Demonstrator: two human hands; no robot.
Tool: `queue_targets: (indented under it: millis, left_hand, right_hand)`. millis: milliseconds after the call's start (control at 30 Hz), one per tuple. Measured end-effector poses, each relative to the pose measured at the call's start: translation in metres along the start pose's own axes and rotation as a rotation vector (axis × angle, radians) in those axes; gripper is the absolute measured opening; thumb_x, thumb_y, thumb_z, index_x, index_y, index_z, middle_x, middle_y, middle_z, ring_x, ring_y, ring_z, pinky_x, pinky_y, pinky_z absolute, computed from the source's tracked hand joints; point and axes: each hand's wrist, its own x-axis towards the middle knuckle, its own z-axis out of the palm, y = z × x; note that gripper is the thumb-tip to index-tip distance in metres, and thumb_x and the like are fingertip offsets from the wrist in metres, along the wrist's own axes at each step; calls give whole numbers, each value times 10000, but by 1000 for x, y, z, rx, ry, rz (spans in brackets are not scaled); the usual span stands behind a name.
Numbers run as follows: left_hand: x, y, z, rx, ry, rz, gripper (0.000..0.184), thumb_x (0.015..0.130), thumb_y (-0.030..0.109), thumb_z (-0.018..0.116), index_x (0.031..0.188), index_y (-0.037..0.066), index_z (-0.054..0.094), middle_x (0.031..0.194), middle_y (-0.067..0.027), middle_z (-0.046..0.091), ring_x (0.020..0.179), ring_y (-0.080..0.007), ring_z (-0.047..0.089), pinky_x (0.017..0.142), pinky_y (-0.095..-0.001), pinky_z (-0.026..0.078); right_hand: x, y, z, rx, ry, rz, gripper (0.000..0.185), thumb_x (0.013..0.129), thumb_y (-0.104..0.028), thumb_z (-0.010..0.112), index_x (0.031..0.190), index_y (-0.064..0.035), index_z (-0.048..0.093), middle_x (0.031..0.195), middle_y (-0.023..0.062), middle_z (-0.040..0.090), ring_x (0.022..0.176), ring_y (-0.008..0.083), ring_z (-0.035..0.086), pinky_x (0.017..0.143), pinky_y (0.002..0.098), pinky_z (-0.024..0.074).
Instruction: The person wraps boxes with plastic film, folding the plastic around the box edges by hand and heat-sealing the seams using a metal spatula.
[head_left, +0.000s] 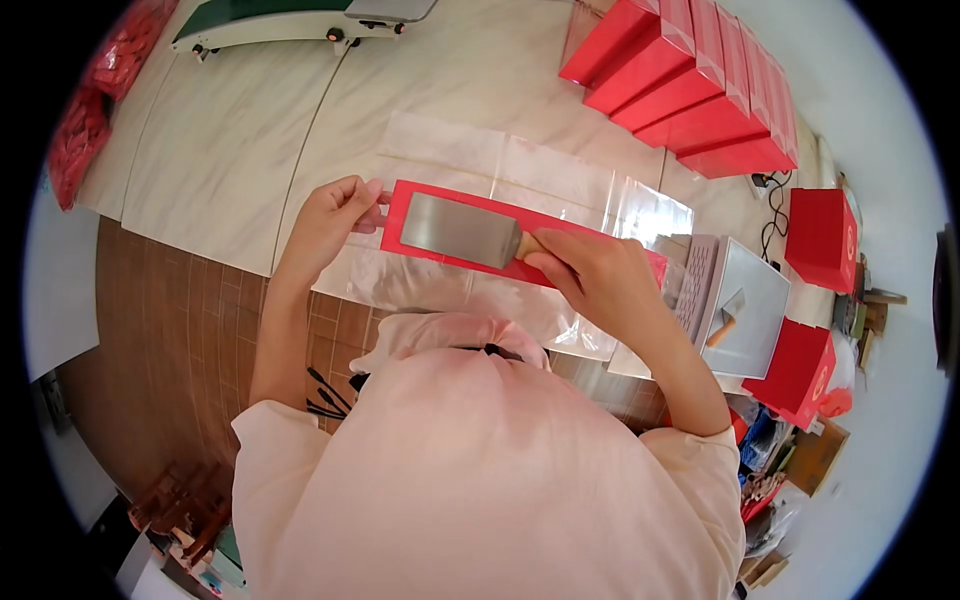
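A cleaver [458,231] with a wide grey metal blade and a pale wooden handle lies along a long, narrow red box [393,225]. My right hand [597,272] is closed round the handle, hiding most of it and part of the box behind. At the box's left end, my left hand [337,218] has its bent fingers closed on the edge; some clear film may be between them. Beneath the box, clear plastic bags [450,150] are spread over the pale marbled table [225,130] and hang past its front edge.
Red boxes in clear wrapping [690,90] stand in a row at the back right. To the right sit a white tray [765,300] bearing a small wooden-handled blade and more red boxes [815,235]. A green-belted machine [260,25] is at the back left, near red plastic bags [80,135].
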Motion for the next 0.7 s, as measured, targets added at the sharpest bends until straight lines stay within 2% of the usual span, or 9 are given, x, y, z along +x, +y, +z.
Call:
queue_targets:
  millis: [100,167,400,467,600,667,700]
  left_hand:
    - [2,0,-1,-3,-5,5,415,974,417,528,827,41,621,792,-22,635,725,-91,592,752,-278,515]
    - [2,0,-1,-12,3,-1,419,973,421,527,826,40,620,788,-20,632,727,-90,591,752,-277,515]
    - [2,-5,0,15,13,28,417,973,422,527,875,33,642,748,-11,617,711,-85,599,733,-265,510]
    - [2,-5,1,11,13,36,416,973,421,528,886,32,646,746,-12,620,710,-84,599,730,-263,509]
    - [2,-6,-1,9,7,47,402,973,405,532,887,28,644,768,-19,638,714,-85,605,732,-262,509]
    - [2,-5,-1,15,-4,57,397,974,398,532,885,28,644,784,-24,649,716,-87,608,734,-263,510]
    - [2,-4,0,12,2,56,395,975,394,530,883,27,643,799,-27,658,715,-88,608,736,-264,511]
  right_hand:
    - [17,0,5,17,-33,2,149,933,-259,593,884,-127,644,631,23,610,508,219,552,419,341,372]
    - [23,3,10,-43,21,-57,155,936,-267,586,877,-135,640,631,20,617,510,211,560,409,333,360]
    - [16,-3,8,-53,59,-9,151,940,-276,579,898,-145,640,663,17,641,525,204,577,412,328,368]
    - [10,-5,4,-90,-40,89,176,899,-241,646,990,-95,678,763,60,673,579,243,606,471,328,443]
    - [1,-8,1,-46,63,83,173,892,-222,656,1007,-95,678,771,63,673,578,239,605,488,316,456]
    - [-6,-6,1,-87,133,100,97,904,-226,632,944,-142,661,733,-3,673,573,196,611,457,296,444]
    - [-11,-4,3,-90,135,104,97,904,-226,632,944,-142,661,733,-3,673,573,196,611,457,296,444]
